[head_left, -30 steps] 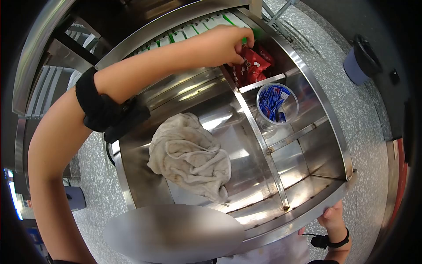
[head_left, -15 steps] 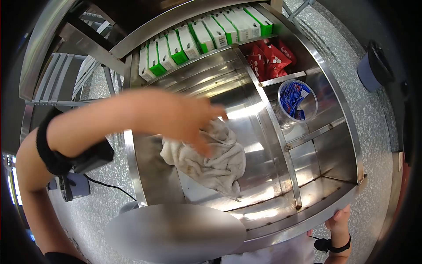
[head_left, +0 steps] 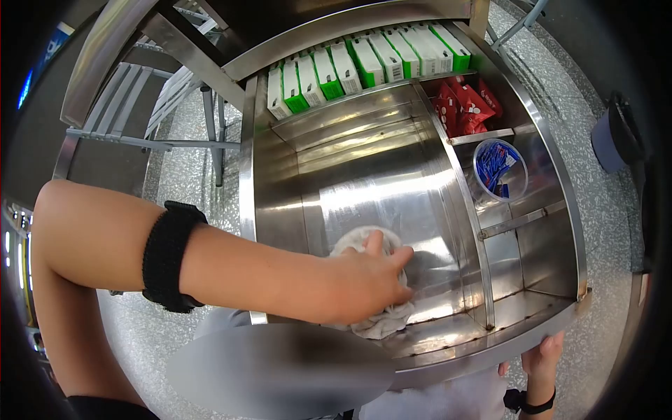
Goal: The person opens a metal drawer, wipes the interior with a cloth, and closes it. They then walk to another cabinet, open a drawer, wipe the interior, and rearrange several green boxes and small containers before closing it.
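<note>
white cloth [head_left: 381,323] lies bunched under the left grip [head_left: 367,283] in a steel bin [head_left: 364,175].

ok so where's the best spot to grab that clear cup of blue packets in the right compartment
Probably the rim of the clear cup, taken from straight above, fingers outside the wall and clear of the blue packets inside. It stands upright, mouth up, and steel dividers and the bin's side wall sit close around it, so a sideways reach looks cramped.

L hand [head_left: 364,283] palm-down, curled; R hand [head_left: 542,350] low.
</note>
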